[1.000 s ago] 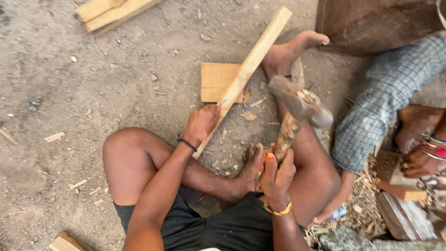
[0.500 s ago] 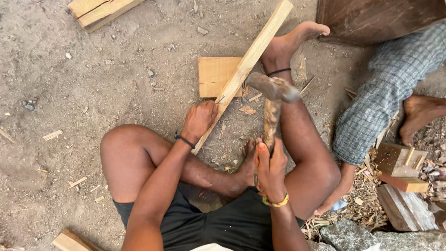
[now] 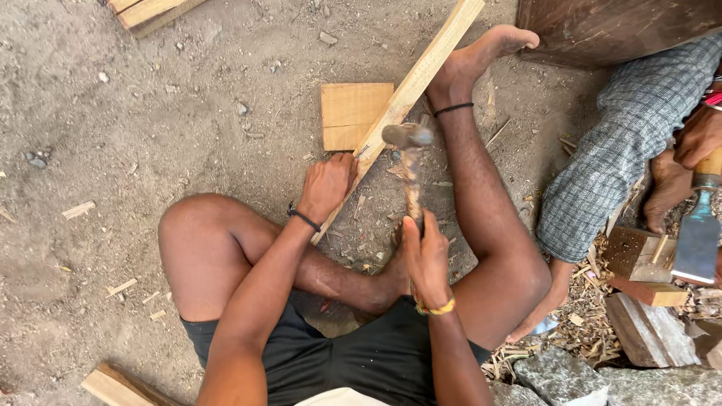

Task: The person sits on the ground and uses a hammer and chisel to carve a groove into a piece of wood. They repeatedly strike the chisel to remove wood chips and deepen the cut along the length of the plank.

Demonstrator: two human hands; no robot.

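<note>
I sit on dirt ground with my legs spread. My left hand (image 3: pixel 327 185) grips a long pale wooden slat (image 3: pixel 421 71) that runs diagonally up to the right, resting across a small square wood block (image 3: pixel 347 114). My right hand (image 3: pixel 426 259) holds the wooden handle of a hammer (image 3: pixel 408 137); its metal head is down at the slat, just beside my left fingers. My right foot (image 3: pixel 481 53) lies against the slat's far part.
At the right a co-worker in checked trousers (image 3: pixel 624 143) holds a wide chisel (image 3: pixel 699 225) over a wood block (image 3: pixel 639 263) among shavings. Planks (image 3: pixel 147 11) lie at top left, a dark board (image 3: pixel 602 26) at top right, stones (image 3: pixel 560 376) at bottom right.
The hammer head has swung down and left from above my right leg to the slat near my left hand. The co-worker's chisel has come into view.
</note>
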